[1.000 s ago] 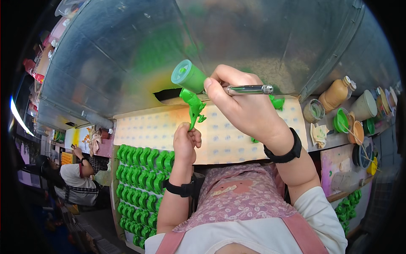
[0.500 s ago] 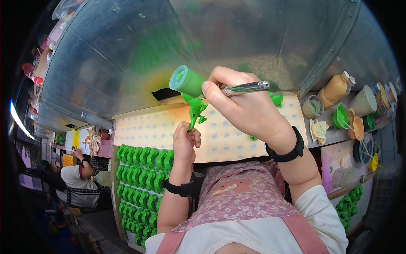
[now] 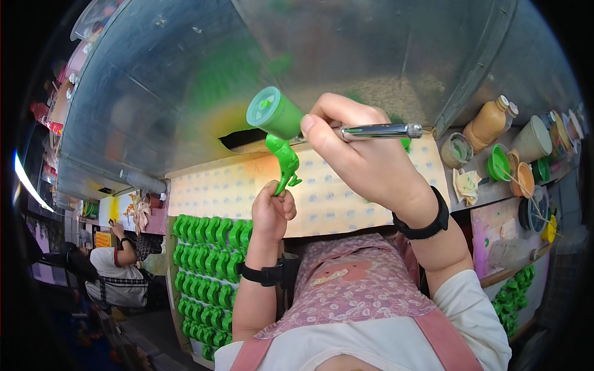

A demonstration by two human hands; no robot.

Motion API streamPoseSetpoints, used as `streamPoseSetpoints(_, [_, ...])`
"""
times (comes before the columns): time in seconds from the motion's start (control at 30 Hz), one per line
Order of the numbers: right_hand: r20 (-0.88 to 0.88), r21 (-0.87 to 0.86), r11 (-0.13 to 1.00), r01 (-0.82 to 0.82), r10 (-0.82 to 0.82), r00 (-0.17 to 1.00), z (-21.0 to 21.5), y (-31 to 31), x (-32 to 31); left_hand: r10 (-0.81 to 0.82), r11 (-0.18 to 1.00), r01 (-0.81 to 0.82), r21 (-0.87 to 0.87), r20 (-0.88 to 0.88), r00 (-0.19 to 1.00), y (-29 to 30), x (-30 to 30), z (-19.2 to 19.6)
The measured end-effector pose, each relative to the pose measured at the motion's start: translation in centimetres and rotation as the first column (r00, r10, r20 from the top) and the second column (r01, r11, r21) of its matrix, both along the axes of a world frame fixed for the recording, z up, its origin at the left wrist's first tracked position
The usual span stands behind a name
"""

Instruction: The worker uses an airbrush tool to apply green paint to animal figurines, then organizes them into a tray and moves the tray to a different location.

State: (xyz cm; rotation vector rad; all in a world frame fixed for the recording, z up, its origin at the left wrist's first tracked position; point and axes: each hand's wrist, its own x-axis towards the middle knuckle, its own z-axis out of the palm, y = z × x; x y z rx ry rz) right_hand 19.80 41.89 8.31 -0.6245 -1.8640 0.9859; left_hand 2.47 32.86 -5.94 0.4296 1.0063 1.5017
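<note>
My right hand [image 3: 365, 145] is closed round an airbrush [image 3: 383, 132] with a metal body. Its paint cup [image 3: 279, 115], green with a lidded top, tilts to the left above my fingers. Just below the cup is a bright green plastic figure [image 3: 287, 162], shaped like a small dinosaur. My left hand [image 3: 271, 211] pinches its lower, narrow end between thumb and fingers and holds it upright. The airbrush tip is hidden behind the cup and my fingers, so I cannot tell whether it touches the figure.
Rows of green plastic pieces [image 3: 207, 256] fill a tray at my left. Stained paper [image 3: 334, 207] covers the bench before a metal booth wall [image 3: 346, 49]. Bottles [image 3: 486, 127], paint cups [image 3: 499, 162] and a crumpled cloth [image 3: 466, 185] stand right. A co-worker [image 3: 117, 272] sits far left.
The green figure has turned in my left fingers and shows another side. My right hand and the airbrush have shifted a little to the right, and the cup has tipped slightly.
</note>
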Motion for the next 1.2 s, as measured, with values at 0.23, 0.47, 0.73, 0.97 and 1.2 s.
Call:
streamPoseSetpoints(0.23, [0.060,-0.067,0.998,-0.006,0.010,0.998,0.4,-0.2,1.3,-0.096,0.995,0.094,0.030,0.105,0.990,0.1,-0.3,-0.1])
streamPoseSetpoints(0.47, [0.011,-0.036,0.999,0.000,0.001,1.000,0.2,-0.1,1.4,-0.129,0.990,0.120,0.077,0.128,0.983,0.1,-0.4,0.1])
streamPoseSetpoints(0.73, [-0.036,-0.018,1.000,-0.007,0.007,0.999,0.1,0.0,1.0,-0.098,0.994,0.093,0.064,0.073,0.992,0.1,-0.2,0.1])
streamPoseSetpoints(0.97, [-0.058,-0.005,1.000,-0.009,0.009,0.998,-0.1,-0.3,0.9,-0.088,0.994,0.088,0.072,-0.003,0.996,0.1,0.0,0.2])
streamPoseSetpoints(1.2, [0.151,-0.049,0.997,-0.053,0.060,0.987,-0.4,-0.3,1.6,-0.007,0.993,0.027,0.111,-0.178,0.984,-0.2,0.0,0.9])
